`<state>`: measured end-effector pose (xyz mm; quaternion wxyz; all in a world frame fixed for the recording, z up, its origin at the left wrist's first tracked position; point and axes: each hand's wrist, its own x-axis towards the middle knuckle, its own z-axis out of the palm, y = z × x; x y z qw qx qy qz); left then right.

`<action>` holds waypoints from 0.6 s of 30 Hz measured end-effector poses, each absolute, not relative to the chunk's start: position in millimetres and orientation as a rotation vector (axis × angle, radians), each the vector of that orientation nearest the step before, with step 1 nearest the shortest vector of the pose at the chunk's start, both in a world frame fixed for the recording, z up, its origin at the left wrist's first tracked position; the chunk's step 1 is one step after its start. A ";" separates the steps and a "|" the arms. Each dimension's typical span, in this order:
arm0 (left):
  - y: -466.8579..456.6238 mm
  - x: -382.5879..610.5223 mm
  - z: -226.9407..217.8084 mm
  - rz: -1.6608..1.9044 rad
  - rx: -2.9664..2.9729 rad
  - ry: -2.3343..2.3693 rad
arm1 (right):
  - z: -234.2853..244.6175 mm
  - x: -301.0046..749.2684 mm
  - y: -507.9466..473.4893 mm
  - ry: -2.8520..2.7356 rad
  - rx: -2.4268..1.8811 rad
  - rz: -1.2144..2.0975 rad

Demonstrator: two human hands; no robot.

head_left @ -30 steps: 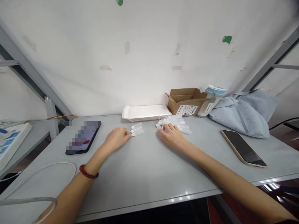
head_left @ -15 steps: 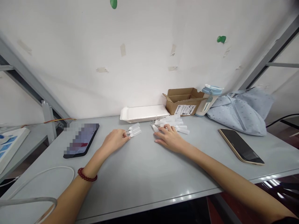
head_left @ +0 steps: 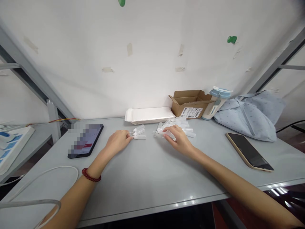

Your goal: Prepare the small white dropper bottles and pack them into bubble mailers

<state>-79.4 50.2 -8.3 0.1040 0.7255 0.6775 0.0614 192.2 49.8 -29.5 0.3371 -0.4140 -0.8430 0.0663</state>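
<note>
My left hand (head_left: pixel 118 140) is closed in a pinch on the ringed ends of a few small translucent plastic tube-like pieces (head_left: pixel 140 137), which fan out to the right on the grey table (head_left: pixel 143 178). A red beaded bracelet (head_left: pixel 91 175) circles that wrist. To the right lies a larger pile of similar translucent pieces (head_left: pixel 189 134), partly covered by my right hand (head_left: pixel 178 140). Its curved fingers reach over the pile's left part, thumb and forefinger apart. Whether those fingertips touch any piece is hard to make out.
Behind the pieces lie a white flat package (head_left: pixel 151 114) and an open cardboard box (head_left: pixel 190 103). A blue-lidded cup (head_left: pixel 215 103) and a pale blue bag (head_left: pixel 247 117) stand right of it. Phones lie at left (head_left: pixel 87 140) and right (head_left: pixel 249 151); a white cable (head_left: pixel 45 171) loops at front left.
My right hand has drawn its thumb and fingers closer together over the pile. The pieces by my left hand have spread slightly. The whole view has shifted a little.
</note>
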 end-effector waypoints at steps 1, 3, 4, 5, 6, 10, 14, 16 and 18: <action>50.2 -79.5 -8.1 0.175 2.138 2.005 | -27.8 191.5 48.3 -2.162 -1.081 0.231; 50.0 -79.9 -7.5 0.166 2.123 2.017 | -24.6 190.3 45.7 -2.084 -1.102 0.357; 49.9 -80.1 -7.4 0.160 2.112 2.019 | -23.3 189.9 44.6 -2.038 -1.115 0.416; 49.5 -80.3 -7.3 0.154 2.104 2.018 | -22.0 189.6 43.7 -1.992 -1.128 0.465; 49.0 -80.3 -7.2 0.150 2.101 2.013 | -20.9 189.4 43.0 -1.950 -1.139 0.503; 44.3 -76.5 -5.0 0.214 2.127 2.004 | -17.8 189.8 41.4 -1.829 -1.162 0.627; 35.3 -63.7 2.2 0.511 2.121 1.821 | -16.1 189.3 40.1 -1.755 -1.105 0.787; 30.2 -55.2 5.2 0.668 2.080 1.643 | -14.9 188.1 38.6 -1.731 -1.078 0.853; 25.4 -46.8 6.2 0.725 2.027 1.492 | -13.3 186.6 36.4 -1.719 -1.068 0.896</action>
